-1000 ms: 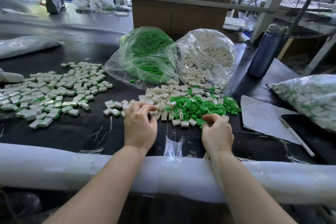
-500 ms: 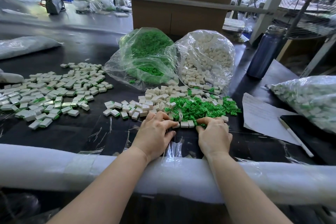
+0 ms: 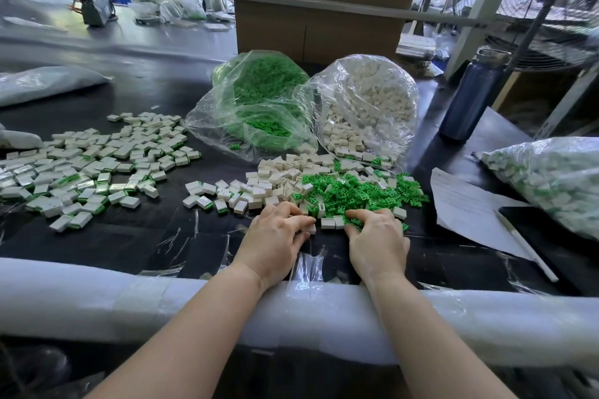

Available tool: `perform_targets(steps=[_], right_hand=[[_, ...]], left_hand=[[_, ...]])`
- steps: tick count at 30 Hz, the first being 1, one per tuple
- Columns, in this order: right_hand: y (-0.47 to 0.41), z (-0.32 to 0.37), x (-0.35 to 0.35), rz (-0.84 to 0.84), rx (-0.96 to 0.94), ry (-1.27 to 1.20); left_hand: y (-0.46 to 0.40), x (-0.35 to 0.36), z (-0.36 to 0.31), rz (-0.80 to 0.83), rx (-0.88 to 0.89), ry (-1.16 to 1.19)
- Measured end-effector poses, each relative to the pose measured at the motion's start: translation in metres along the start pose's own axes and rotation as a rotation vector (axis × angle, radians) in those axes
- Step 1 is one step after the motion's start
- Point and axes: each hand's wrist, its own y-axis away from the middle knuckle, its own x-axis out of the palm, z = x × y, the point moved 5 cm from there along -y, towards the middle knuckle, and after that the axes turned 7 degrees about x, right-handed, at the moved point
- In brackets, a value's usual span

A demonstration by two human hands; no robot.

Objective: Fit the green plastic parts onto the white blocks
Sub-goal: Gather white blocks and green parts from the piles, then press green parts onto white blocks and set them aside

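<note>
Left hand (image 3: pixel 275 238) lies knuckles-up on the black worktop (image 3: pixel 129 236), fingers curled, tips pinching a white block (image 3: pixel 311 229) at the near edge of the loose green parts pile (image 3: pixel 359 194). Right hand (image 3: pixel 377 241) just right of it, fingers curled down into the pile's near edge; prob. gripping a green part, but fingertips are hidden so can't tell for sure. Two more white blocks (image 3: pixel 332 222) sit btwn the hands, touching the pile.

Loose white blocks (image 3: pixel 275 178) heap against the pile's left & far side. Behind the pile: clear bag of green parts (image 3: pixel 262 100) to the left, clear bag of white blocks (image 3: pixel 372 104) to the right, both open toward the pile. Well left of the pile, a wide spread of fitted pieces (image 3: pixel 94 168), white w/ green showing. Right of the pile: paper sheet (image 3: pixel 466 204) w/ a pen (image 3: pixel 525 243) on it, then a bagged lot of fitted pieces (image 3: pixel 557 181). Blue bottle (image 3: pixel 470 97) stands far right behind. Foam-padded rail (image 3: pixel 97 301) runs along the near worktop edge under both forearms.
</note>
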Motion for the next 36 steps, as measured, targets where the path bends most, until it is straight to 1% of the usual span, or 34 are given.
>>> perform_targets(steps=[9,12,16,19,22,28,32,36], right_hand=[[0.001,0.001,-0.002,-0.056,-0.049,0.000],[0.002,0.003,-0.005,-0.096,-0.082,-0.041],[0.003,0.007,-0.008,-0.111,-0.160,-0.158],[0.003,0.014,-0.008,-0.075,-0.233,-0.261],[0.001,0.021,-0.008,0.011,-0.259,-0.370],[-0.012,0.027,-0.006,0.110,-0.212,-0.554],[-0.021,0.021,-0.004,0.081,-0.200,-0.589],[-0.018,0.011,0.000,0.064,-0.194,-0.635]], left_hand=[[0.000,-0.004,-0.003,-0.027,0.004,0.070],[0.000,-0.006,0.000,-0.063,-0.022,0.197],[-0.001,-0.005,0.011,-0.077,-0.152,0.402],[-0.004,-0.004,0.015,-0.063,-0.192,0.485],[-0.008,-0.005,0.016,-0.064,-0.202,0.538],[-0.022,-0.009,0.009,-0.072,-0.199,0.614],[-0.025,-0.005,0.007,-0.096,-0.233,0.690],[-0.020,-0.001,0.008,-0.145,-0.233,0.674]])
